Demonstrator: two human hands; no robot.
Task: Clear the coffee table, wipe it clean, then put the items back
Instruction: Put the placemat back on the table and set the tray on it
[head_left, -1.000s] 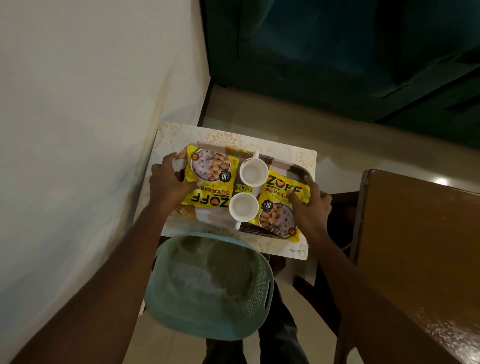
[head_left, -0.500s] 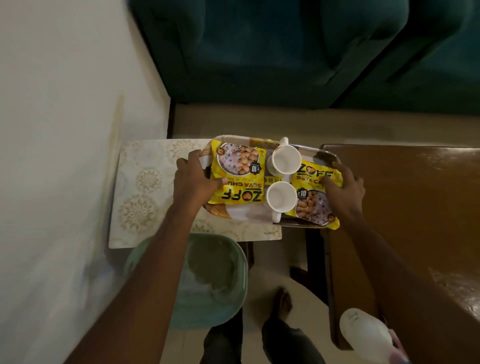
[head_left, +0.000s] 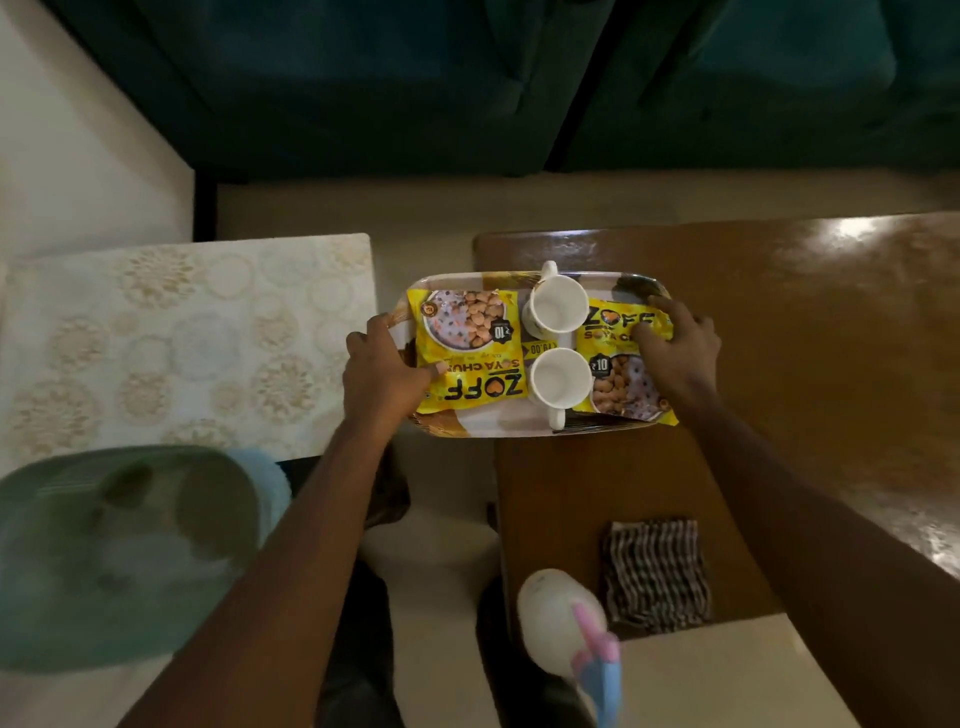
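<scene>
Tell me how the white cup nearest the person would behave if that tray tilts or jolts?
The near cup stands loose on the tray, so it would probably slide. It looks empty, likely light, and upright, so a jolt might tip it. It seems ceramic, so probably breakable.

Yellow pkts (head_left: 470, 358), white cups (head_left: 555, 310), striped cloth (head_left: 655, 571)

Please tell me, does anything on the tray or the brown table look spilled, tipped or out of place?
Nothing is spilled or tipped: both cups stand upright on the tray, between two flat packets. One oddity: the tray's left end overhangs the edge of the brown table, held by the left hand.
</scene>
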